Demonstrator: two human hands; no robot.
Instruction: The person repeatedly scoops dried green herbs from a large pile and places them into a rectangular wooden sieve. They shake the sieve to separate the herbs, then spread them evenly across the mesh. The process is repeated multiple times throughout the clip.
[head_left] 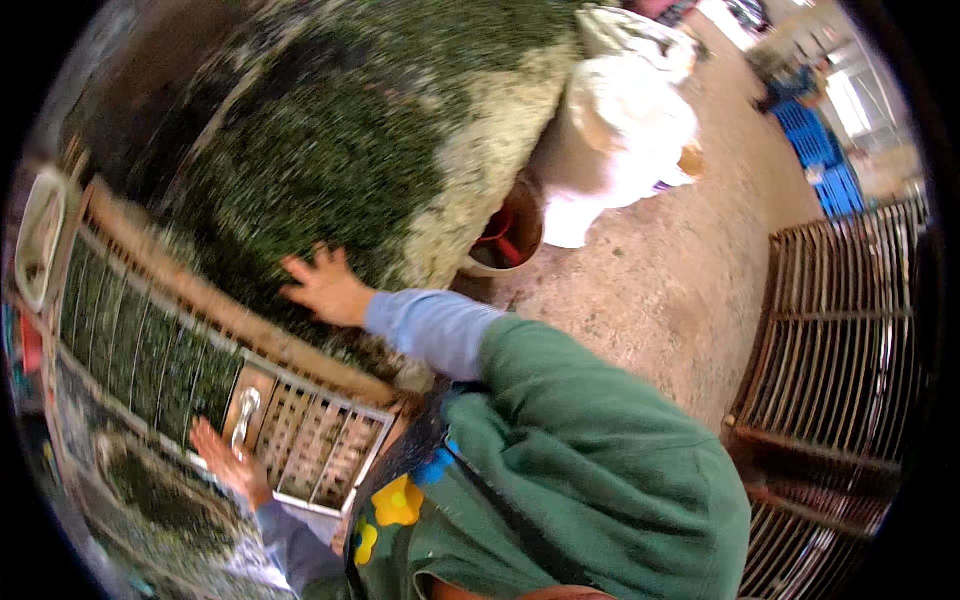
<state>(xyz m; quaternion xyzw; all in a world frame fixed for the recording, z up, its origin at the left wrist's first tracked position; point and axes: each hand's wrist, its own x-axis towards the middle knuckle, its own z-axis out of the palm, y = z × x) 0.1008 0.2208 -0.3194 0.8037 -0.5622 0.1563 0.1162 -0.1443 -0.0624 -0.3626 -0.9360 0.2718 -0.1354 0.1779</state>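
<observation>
While my right hand (325, 287) lay spread flat on the heaped green chopped leaves (330, 150), my left hand (228, 462), grip unclear, touched the slatted wooden tray (300, 440), which I judged could tip and spill if leaned on.

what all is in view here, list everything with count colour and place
heap of chopped leaves: one, dark green with a pale edge, upper left, spread wide
slatted frame: one, wooden with light bars, lower left, partly filled with green leaves
metal handle: one, silver, on the frame by the lower hand
bucket: one, brown with red inside, centre, at the heap's edge
sacks: a few, white, upper centre
crates: a stack, blue, upper right
slatted racks: stacked, brown, right edge
floor: bare, tan
right hand: open, spread on the heap, blue sleeve
left hand: open, on the frame beside the handle
</observation>
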